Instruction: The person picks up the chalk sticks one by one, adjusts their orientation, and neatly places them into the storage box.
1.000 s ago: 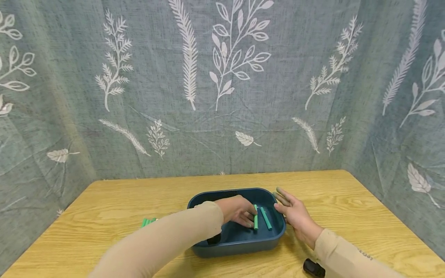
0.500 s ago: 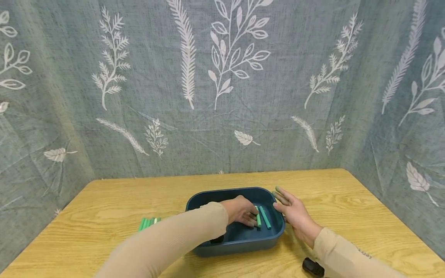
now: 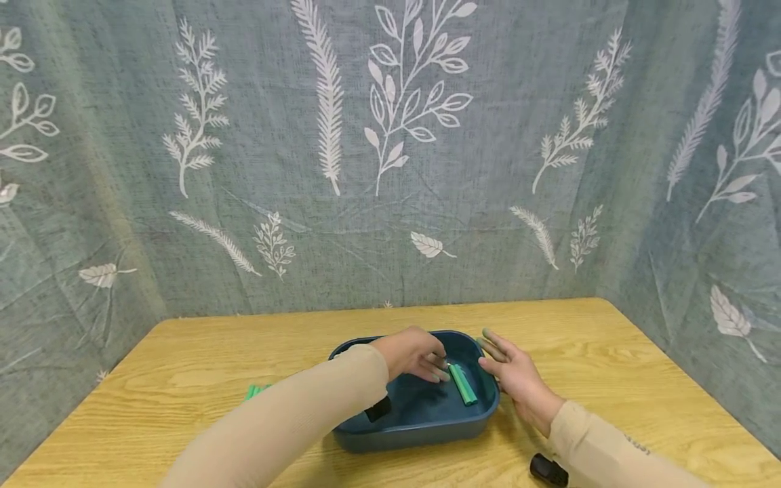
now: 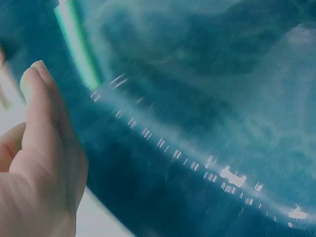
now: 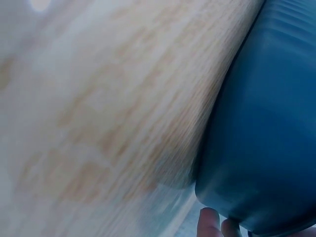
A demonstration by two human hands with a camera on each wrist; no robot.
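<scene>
Green sticks [image 3: 463,385] are apparently being laid in a blue bin [image 3: 415,438]; with left grip [image 3: 417,355] relaxed, empty, and right grip [image 3: 516,374] straight-fingered alongside, a leftward withdrawal seems called for.

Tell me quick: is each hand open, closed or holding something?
Left hand: open, holding nothing, inside the bin near the green sticks.
Right hand: open, at the bin's end, holding nothing.
</scene>
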